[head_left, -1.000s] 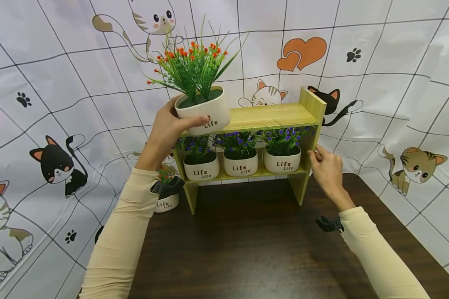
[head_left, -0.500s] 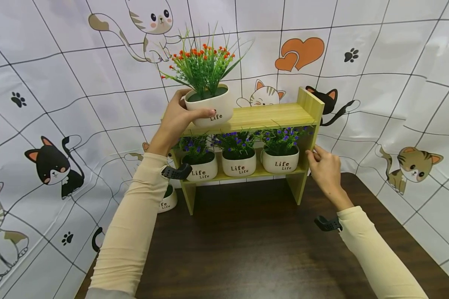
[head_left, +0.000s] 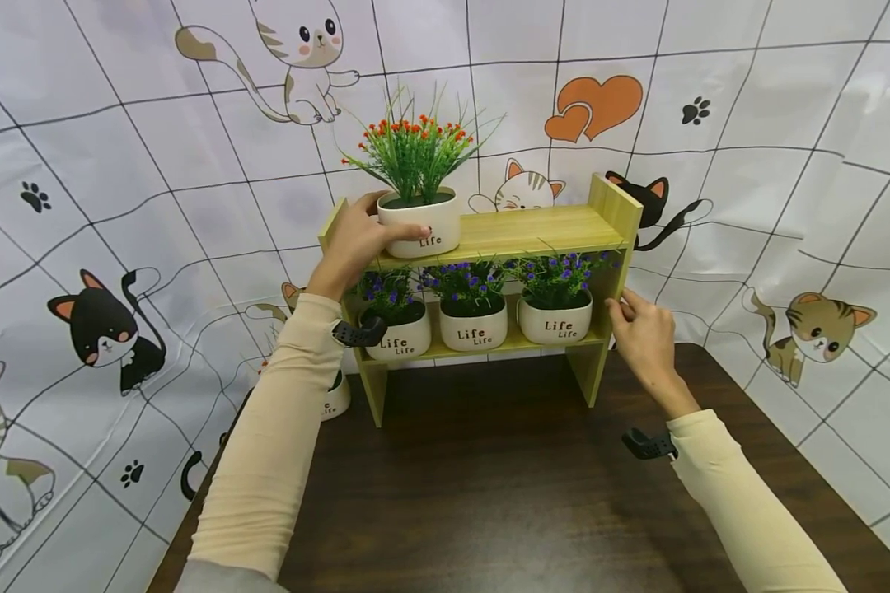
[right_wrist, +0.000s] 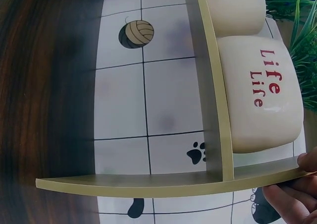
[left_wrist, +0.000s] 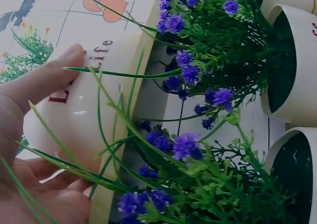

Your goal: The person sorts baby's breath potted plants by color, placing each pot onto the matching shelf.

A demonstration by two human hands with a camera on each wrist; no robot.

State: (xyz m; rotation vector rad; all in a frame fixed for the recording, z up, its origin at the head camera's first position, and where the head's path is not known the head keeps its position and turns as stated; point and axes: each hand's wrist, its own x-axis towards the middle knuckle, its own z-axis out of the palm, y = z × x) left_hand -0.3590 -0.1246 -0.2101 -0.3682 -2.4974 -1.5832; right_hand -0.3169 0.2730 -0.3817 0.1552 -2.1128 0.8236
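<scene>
My left hand [head_left: 356,239] grips a white pot with orange flowers [head_left: 442,221], thumb across its front and fingers round its left side. The pot is upright at the left end of the upper board of a wooden shelf [head_left: 541,226]; in the left wrist view its base is at the board's edge. With thumb and fingers, my right hand [head_left: 647,339] pinches the front edge of the shelf's right side panel [right_wrist: 163,189]. Below, three white pots with purple flowers [head_left: 475,328] stand in a row on the lower board.
Another white pot [head_left: 335,399] stands on the dark table [head_left: 489,494] left of the shelf, partly hidden by my left forearm. Behind the shelf is a wall covering [head_left: 779,189] with a grid, cats and hearts. A raised end panel [head_left: 615,206] bounds the upper board at right.
My left hand has carried the orange-flowered pot right and down, from in front of and above the shelf to the upper board. My right hand keeps its hold on the side panel.
</scene>
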